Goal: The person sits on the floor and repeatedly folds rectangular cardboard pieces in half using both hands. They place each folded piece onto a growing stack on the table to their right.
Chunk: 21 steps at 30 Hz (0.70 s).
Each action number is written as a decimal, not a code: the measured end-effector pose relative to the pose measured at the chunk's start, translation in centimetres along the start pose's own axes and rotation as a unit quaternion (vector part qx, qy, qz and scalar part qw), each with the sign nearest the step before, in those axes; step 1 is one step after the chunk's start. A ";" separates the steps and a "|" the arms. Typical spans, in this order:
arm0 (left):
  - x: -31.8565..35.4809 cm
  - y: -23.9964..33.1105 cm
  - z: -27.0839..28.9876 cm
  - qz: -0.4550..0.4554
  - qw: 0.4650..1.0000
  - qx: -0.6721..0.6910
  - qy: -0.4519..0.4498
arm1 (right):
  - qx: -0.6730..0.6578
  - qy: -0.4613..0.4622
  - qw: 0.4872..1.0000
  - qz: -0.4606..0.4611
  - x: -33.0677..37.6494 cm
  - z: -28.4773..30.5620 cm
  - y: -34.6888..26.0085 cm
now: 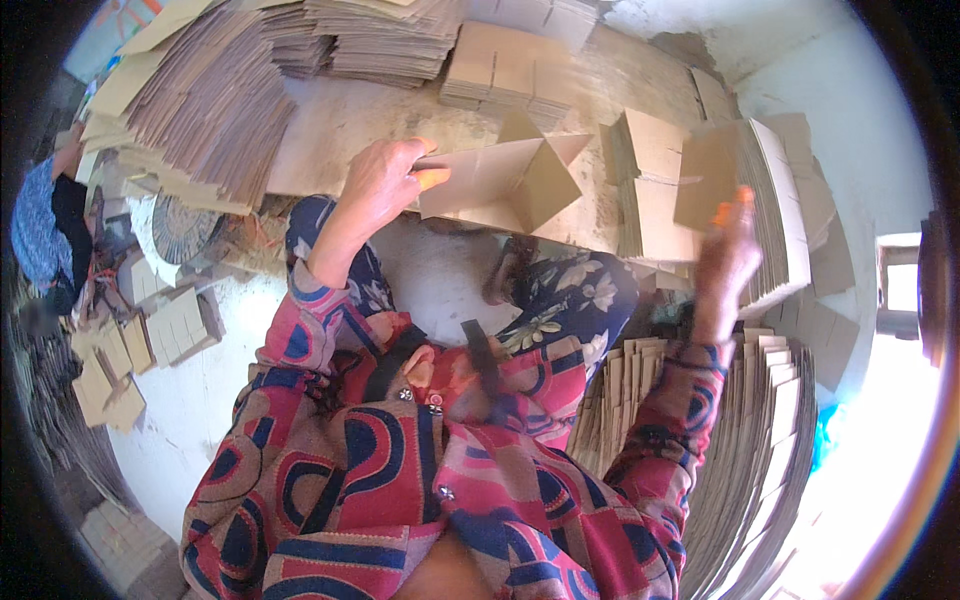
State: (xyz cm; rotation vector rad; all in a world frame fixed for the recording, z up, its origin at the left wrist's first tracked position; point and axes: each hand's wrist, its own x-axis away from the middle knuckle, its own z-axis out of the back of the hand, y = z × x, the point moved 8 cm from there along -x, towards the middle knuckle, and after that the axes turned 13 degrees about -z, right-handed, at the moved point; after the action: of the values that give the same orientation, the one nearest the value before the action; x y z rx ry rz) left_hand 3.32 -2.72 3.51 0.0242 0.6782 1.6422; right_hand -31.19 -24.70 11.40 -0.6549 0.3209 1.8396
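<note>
My left hand (385,190) is closed on the left edge of a folded-open cardboard box (500,185). Its flaps stick out at the right, and it is tilted above the near edge of the low table. Away to the right, my right hand (733,245) pinches the lower right part of a flat brown cardboard piece (706,175). This piece is partly blurred and stands in front of a stack of cardboard sheets (780,210). Orange covers show on fingers of both hands.
Tall piles of flat cardboard (205,105) line the table's far left. A lower cardboard stack (505,65) lies at the back, another (650,185) right of the box. Upright cardboard rows (740,430) fill the floor at my right. Another person's patterned clothing (45,225) shows far left.
</note>
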 end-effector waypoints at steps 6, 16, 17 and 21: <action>0.4 -1.1 -0.4 -0.002 0.990 0.127 0.055 | -0.407 -0.047 0.910 -0.059 -2.5 12.3 -10.8; -0.2 -0.2 -0.2 -0.037 0.990 0.120 0.064 | -0.435 -0.224 0.872 -0.004 -2.1 6.9 -16.8; -0.1 -0.1 -0.1 -0.036 0.992 0.108 0.062 | -0.434 -0.226 0.872 -0.012 -2.1 6.8 -17.1; 0.0 -0.9 -0.1 -0.029 0.990 0.117 0.074 | -0.427 -0.236 0.873 -0.020 -2.6 6.7 -17.2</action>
State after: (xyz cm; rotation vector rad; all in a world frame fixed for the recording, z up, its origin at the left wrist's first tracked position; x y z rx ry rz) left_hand 4.07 -2.74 2.98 0.0527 0.9747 1.5123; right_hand -16.43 -17.07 19.91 -0.7423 -0.8781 1.9901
